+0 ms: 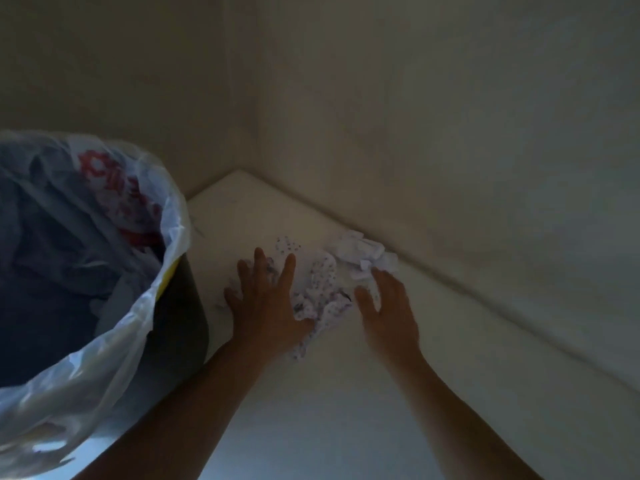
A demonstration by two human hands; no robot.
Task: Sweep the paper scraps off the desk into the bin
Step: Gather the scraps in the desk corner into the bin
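Crumpled white paper scraps point(320, 278), some with small printed dots, lie in a heap on the pale desk point(346, 410) near the wall. A plainer white clump point(363, 252) sits at the heap's far right. My left hand point(266, 299) lies flat on the heap's left side, fingers spread. On the right side, my right hand point(386, 306) rests with its fingers apart and touches the scraps. Neither hand grips anything. The bin point(183, 306) stands at the left, dark, lined with a translucent plastic bag point(114, 220) with red print.
Two pale walls meet in a corner point(256, 133) behind the desk, and the right wall runs close along the scraps. The bin's wide rim stands right beside my left forearm. The scene is dim and slightly blurred.
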